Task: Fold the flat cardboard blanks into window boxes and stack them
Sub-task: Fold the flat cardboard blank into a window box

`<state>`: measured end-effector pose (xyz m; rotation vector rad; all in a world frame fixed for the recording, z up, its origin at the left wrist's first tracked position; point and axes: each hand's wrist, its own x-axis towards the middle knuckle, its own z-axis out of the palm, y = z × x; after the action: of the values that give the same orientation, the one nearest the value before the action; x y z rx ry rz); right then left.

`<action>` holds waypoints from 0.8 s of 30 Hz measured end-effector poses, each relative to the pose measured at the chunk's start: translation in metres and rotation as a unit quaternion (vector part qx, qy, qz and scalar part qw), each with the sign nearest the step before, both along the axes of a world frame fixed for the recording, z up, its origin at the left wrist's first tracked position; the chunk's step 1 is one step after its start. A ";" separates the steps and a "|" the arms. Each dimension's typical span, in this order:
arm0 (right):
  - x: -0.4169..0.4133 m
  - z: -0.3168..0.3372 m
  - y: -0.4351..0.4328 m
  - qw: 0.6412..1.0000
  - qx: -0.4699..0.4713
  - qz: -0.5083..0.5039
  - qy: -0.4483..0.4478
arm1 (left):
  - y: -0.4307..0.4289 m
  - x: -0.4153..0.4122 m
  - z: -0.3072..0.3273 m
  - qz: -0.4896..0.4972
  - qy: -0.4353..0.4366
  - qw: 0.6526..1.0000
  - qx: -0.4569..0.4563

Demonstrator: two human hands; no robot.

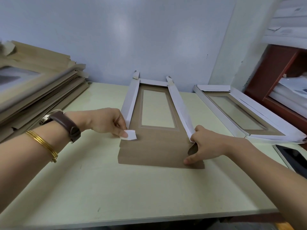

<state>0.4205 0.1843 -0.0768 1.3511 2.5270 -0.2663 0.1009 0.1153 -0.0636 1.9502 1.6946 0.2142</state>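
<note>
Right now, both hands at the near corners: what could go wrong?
Left hand pinches only the small corner tab; it may crease or tear instead of tucking. Right hand holds the right wall at its near end only, so the wall could splay before the near flap closes. The phone by the right forearm could get knocked.

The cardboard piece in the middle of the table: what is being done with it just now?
A person is folding a cardboard blank into a window box. Its left wall, right wall and far end flap stand up; the near flap lies flat. The left hand pinches the white corner tab of the left wall, and the right hand holds the right wall's near end. A folded window box lies to the right, a stack of flat blanks on the left.
</note>
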 end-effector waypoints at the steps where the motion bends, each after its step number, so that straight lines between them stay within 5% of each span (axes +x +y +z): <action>1: 0.000 0.000 0.000 1.000 0.001 0.000 -0.001 | 0.000 0.001 -0.001 0.018 -0.001 1.000 0.014; 10: 0.006 0.005 0.001 1.000 -0.008 0.011 -0.006 | -0.012 0.042 -0.037 0.075 0.220 0.952 0.201; 18: 0.021 0.024 0.015 0.994 -0.097 -0.013 0.047 | -0.020 0.047 -0.060 0.040 0.313 0.904 0.289; 24: 0.023 0.022 0.021 0.992 -0.056 -0.004 0.117 | -0.020 0.046 -0.062 0.038 0.334 0.897 0.286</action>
<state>0.4436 0.2052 -0.0547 1.3582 2.6469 -0.5913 0.1469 0.0954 -0.1253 2.5926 2.3453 0.0711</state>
